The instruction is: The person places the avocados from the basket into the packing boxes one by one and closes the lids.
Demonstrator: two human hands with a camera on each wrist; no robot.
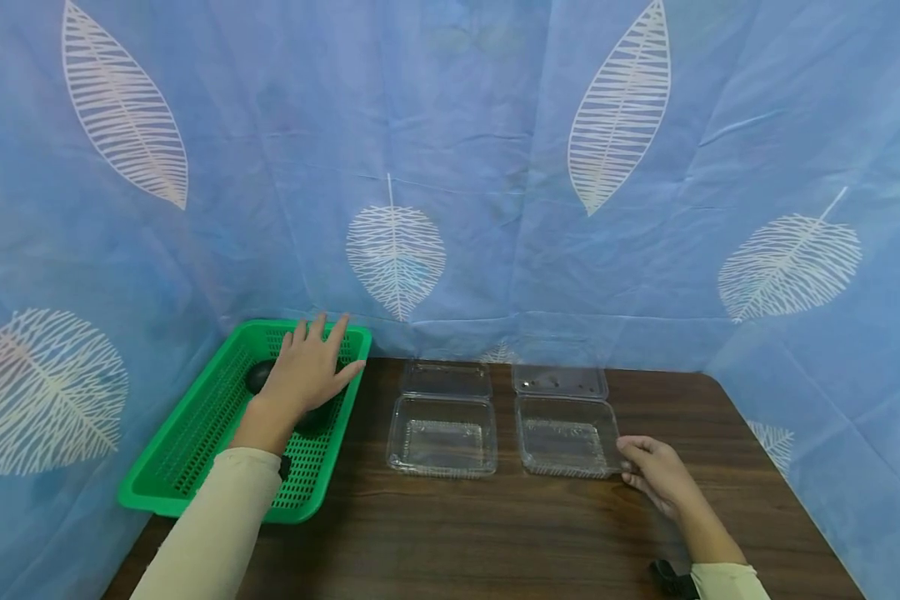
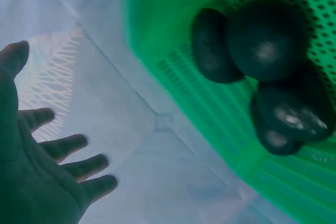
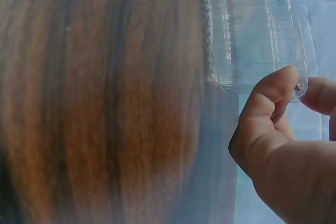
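Note:
My left hand (image 1: pixel 303 379) hovers over a green perforated plastic basket (image 1: pixel 336 450), fingers spread and holding nothing. In the left wrist view, several smooth, dark, rounded objects (image 2: pixel 268 40) lie together inside the basket; their kind is unclear. From the head view, my arm hides part of them. On the right, my right hand (image 1: pixel 660 475) pinches the near right corner of a clear plastic clamshell box (image 1: pixel 566 446) between thumb and fingers. This box lies with its lid (image 1: pixel 560 382) folded back, and the right wrist view shows the thumb on its rim.
A second clear clamshell box (image 1: pixel 442 446) sits between the basket and the pinched box, its lid (image 1: pixel 447 380) also laid back. All stand on a dark wooden table (image 1: pixel 495 542). Blue cloth (image 1: pixel 480 267) with white leaf prints hangs behind and at both sides.

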